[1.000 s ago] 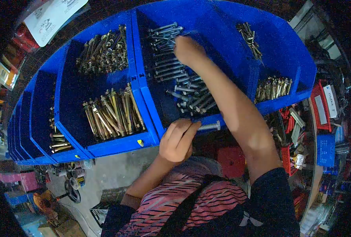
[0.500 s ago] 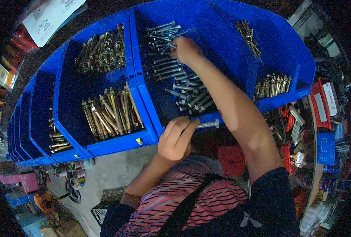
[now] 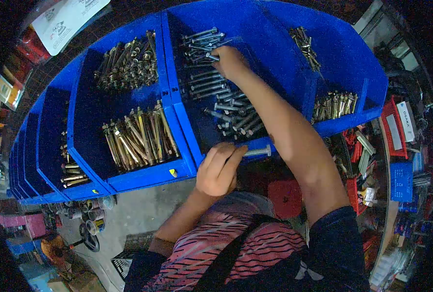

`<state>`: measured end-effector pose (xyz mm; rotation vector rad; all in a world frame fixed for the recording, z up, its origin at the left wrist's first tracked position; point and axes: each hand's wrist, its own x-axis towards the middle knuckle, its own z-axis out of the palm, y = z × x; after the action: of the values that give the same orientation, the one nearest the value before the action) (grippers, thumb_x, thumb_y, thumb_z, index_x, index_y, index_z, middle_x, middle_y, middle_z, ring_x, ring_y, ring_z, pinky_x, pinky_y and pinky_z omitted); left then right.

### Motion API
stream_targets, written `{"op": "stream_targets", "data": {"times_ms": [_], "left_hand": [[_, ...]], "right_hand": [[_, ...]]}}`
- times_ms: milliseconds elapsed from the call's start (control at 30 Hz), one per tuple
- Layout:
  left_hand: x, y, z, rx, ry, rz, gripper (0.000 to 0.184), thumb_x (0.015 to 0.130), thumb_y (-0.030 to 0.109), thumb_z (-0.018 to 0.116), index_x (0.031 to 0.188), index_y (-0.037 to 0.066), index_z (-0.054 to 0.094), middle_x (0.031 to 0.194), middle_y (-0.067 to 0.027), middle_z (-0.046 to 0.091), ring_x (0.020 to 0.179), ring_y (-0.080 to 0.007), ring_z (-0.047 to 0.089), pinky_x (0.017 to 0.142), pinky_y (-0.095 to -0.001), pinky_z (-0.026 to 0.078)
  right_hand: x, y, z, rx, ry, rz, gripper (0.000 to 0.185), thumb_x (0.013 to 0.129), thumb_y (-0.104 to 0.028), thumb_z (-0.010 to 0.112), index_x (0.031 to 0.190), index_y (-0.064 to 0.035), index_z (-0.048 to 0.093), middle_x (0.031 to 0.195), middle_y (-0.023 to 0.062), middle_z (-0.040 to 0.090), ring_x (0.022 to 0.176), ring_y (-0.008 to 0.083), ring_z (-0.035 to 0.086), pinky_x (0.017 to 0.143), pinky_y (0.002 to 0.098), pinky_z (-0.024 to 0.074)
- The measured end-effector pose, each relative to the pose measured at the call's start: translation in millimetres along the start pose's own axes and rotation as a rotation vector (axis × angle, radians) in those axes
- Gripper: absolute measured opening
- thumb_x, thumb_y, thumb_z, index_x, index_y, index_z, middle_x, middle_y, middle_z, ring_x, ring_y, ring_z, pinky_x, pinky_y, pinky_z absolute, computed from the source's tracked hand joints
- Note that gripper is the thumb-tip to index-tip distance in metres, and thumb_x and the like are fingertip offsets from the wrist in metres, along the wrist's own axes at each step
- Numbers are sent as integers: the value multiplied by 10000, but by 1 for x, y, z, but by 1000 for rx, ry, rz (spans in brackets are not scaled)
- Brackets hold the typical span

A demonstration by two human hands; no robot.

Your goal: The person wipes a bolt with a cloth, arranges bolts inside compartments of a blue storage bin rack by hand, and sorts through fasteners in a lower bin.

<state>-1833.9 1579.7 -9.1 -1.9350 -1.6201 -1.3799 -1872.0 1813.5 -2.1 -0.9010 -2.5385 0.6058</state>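
Observation:
My left hand (image 3: pixel 217 169) is closed around a silver hex bolt (image 3: pixel 258 152), in front of the blue bin's front edge. The bolt's head end sticks out to the right, past my fingertips. My right hand (image 3: pixel 230 63) reaches into the blue bin (image 3: pixel 284 63) with its fingers pinched on a thin silver bolt (image 3: pixel 212 57). Around those fingertips lies a pile of similar thin bolts (image 3: pixel 199 41). Nearer to me in the same bin are longer bolts (image 3: pixel 207 86) in a loose row and a heap of thicker grey bolts (image 3: pixel 236 113).
The bin to the left holds brass-coloured anchor bolts (image 3: pixel 141 138) in front and a darker pile (image 3: pixel 129 63) behind. More anchor bolts (image 3: pixel 336 106) stand at the right. Red trays (image 3: pixel 394 129) and a blue box (image 3: pixel 401 181) sit along the right side. Below is a concrete floor (image 3: pixel 143 209).
My right hand stays at the thin bolts, where a bolt now shows more clearly at its fingertips. My left hand keeps its bolt almost still. The view has shifted slightly.

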Motion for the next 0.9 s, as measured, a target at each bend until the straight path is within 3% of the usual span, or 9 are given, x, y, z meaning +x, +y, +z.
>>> {"op": "stream_targets", "data": {"times_ms": [500, 567, 700, 900], "left_hand": [[1, 1, -1, -4, -7, -1, 346, 544, -30, 498, 886, -37, 553, 799, -151, 491, 733, -276, 512, 658, -329, 452], [0, 1, 0, -2, -5, -4, 348, 544, -32, 498, 887, -37, 554, 802, -151, 491, 737, -275, 513, 659, -328, 452], [-1, 0, 0, -3, 4, -2, 354, 540, -37, 499, 890, -37, 553, 808, -151, 489, 744, -273, 512, 660, -328, 452], [1, 1, -1, -15, -11, -10, 360, 537, -35, 496, 893, -42, 549, 807, -155, 486, 741, -278, 511, 666, -331, 450]], "right_hand": [[-1, -5, -2, -70, -16, -3, 323, 650, -39, 573, 968, -97, 577, 886, 163, 560, 802, 301, 547, 709, 388, 437], [0, -5, 0, 31, 73, -118, 333, 637, -45, 573, 968, -84, 575, 865, 163, 566, 787, 298, 552, 720, 372, 439], [-1, -9, -3, -39, -10, -121, 341, 628, -46, 578, 968, -61, 569, 864, 170, 568, 791, 297, 554, 728, 361, 439], [1, -6, 0, 13, 93, -171, 364, 606, -66, 602, 967, -38, 564, 875, 181, 565, 783, 300, 560, 715, 363, 441]]}}
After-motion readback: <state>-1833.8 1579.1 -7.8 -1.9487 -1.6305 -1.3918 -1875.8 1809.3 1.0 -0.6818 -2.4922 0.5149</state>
